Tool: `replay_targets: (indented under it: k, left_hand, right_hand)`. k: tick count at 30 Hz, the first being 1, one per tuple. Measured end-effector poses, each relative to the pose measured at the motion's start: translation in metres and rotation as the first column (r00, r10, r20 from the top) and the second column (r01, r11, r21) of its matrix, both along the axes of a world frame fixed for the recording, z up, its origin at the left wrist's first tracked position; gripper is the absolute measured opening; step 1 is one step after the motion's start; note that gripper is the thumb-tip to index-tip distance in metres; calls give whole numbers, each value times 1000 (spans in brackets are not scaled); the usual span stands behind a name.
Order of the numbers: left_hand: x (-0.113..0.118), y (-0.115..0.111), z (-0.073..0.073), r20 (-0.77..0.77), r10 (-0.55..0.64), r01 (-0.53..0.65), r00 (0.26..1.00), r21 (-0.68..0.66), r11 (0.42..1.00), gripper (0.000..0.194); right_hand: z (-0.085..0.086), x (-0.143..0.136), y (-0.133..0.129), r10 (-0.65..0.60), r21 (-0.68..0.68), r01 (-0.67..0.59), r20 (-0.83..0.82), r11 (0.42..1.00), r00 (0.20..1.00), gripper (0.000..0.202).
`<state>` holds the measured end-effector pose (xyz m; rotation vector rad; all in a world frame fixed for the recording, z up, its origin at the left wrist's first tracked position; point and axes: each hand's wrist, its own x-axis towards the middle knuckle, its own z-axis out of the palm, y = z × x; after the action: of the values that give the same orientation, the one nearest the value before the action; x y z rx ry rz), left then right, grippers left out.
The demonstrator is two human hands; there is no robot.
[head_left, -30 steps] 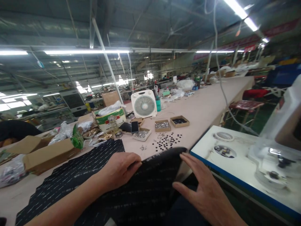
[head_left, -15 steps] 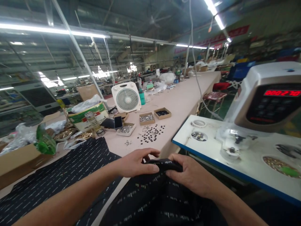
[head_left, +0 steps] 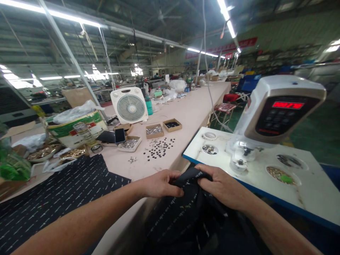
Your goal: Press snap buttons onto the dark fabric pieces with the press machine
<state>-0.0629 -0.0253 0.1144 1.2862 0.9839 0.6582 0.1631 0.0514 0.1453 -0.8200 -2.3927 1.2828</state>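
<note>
Between the long, pale pink table [head_left: 117, 163] and the white machine with a red display [head_left: 281, 113], you've got black cloth printed with white lettering [head_left: 177, 216] bunched up.
Far left, flat dark fabric with white dashes [head_left: 53, 198] lies on the table, your forearm over it, so a dragging arm could rumple it, fwiw. Next, small round black pieces [head_left: 159, 150] sit loose near the edge; a wide flick of cloth might scatter them. Your left hand [head_left: 159, 184] has a fold between thumb and fingers, and looks like the looser pinch, so a tug could pull it free. Your right hand [head_left: 225, 187] is clamped on the gathered top. Further right, the blue-edged white worktop [head_left: 313, 180] is close enough that trailing cloth could snag its edge.
</note>
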Motion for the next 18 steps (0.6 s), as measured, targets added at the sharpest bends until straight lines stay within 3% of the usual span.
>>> replay_targets:
  k: [5,10,14,18]
  left_hand:
    - [14,5,-3,90,85,-89,992,36,995,35]
    - [31,10,1,188,152,-159,970,26,987,51]
    - [28,9,-2,-61,-17,18,998,12,1000,38]
    - [16,9,-8,-328,-171,203,929,67,977,29]
  right_hand:
    - [4,5,-1,45,-42,-44,23,998,999,30]
    - [6,9,0,61,-110,-63,-25,992,998,26]
    - [7,15,3,-17,-48,18,22,999,1000,23]
    - [2,17,1,-5,-10,6,130,1000,992,19]
